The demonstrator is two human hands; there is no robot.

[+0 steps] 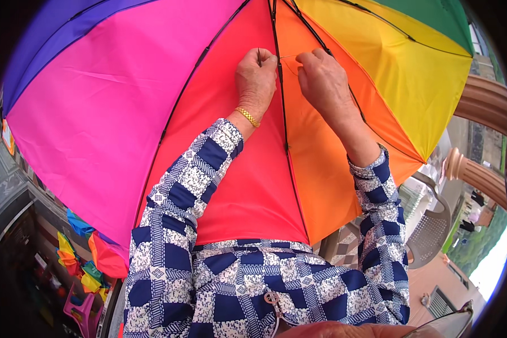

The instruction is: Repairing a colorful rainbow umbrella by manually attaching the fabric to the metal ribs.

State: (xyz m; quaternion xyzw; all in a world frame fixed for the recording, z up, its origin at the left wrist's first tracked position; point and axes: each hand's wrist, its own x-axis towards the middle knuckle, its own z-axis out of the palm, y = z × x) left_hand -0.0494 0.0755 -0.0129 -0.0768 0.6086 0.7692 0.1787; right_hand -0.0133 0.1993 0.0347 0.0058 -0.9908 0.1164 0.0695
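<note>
Both hands working at the open rainbow-panelled fabric umbrella (152, 112) — left hand (256, 79) and right hand (321, 79) pinching, narrow grip, a thin thread (287, 56) beside its black metal rib (280, 101).

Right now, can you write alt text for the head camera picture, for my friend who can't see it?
Two hands, left hand and right hand, pinch a thin thread at a dark rib inside an open rainbow umbrella. Blue-and-white patterned sleeves reach up from below.
</note>
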